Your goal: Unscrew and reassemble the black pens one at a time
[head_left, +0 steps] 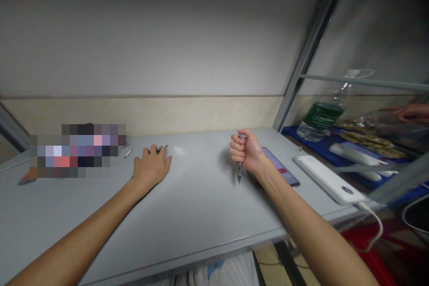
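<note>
My left hand (152,166) lies palm down on the grey table (194,201) with its fingers spread. A small dark object (162,148) shows just past its fingertips, partly covered by them. In a fist, my right hand (246,151) holds a grey pen (239,172) upright, its tip pointing down over the table. Whether the tip touches the surface I cannot tell. Beside and partly behind my right wrist lies a phone (284,172) with its screen lit.
A white power bank (330,181) with a cable lies at the right edge. Beyond the metal frame (306,49) stand a water bottle (323,114) and packets, near another person's hand (412,112). A pixelated area covers things at the back left.
</note>
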The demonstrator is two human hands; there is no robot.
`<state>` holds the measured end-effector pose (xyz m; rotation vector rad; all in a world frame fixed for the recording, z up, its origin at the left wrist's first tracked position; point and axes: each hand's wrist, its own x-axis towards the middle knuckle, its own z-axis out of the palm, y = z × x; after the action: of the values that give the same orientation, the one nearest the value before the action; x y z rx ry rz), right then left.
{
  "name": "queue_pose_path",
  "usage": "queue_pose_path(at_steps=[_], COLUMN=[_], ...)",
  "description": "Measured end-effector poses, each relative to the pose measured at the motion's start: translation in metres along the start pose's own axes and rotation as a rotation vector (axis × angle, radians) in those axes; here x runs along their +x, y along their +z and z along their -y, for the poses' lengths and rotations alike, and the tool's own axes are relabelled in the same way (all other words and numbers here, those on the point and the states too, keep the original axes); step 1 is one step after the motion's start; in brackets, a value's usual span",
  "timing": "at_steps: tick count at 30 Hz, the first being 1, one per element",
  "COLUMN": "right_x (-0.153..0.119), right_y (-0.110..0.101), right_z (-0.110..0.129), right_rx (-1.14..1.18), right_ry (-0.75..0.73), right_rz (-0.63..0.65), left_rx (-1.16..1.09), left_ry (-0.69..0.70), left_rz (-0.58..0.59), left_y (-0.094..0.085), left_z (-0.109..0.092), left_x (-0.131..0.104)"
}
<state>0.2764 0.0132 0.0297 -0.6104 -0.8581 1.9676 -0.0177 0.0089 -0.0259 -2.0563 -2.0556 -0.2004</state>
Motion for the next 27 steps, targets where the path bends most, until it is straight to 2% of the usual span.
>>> queue_pose_path(at_steps=[27], right_x=[0.0016], right_y=[-0.0008], right_z=[-0.0008], right_rx=[0.014], right_ry=[0.001], right_rz=[0.017], left_rx=[0.03], left_ry=[0.017], left_rz=[-0.011], left_y=[0.0043], left_z=[-0.0005], left_x=[-0.0006])
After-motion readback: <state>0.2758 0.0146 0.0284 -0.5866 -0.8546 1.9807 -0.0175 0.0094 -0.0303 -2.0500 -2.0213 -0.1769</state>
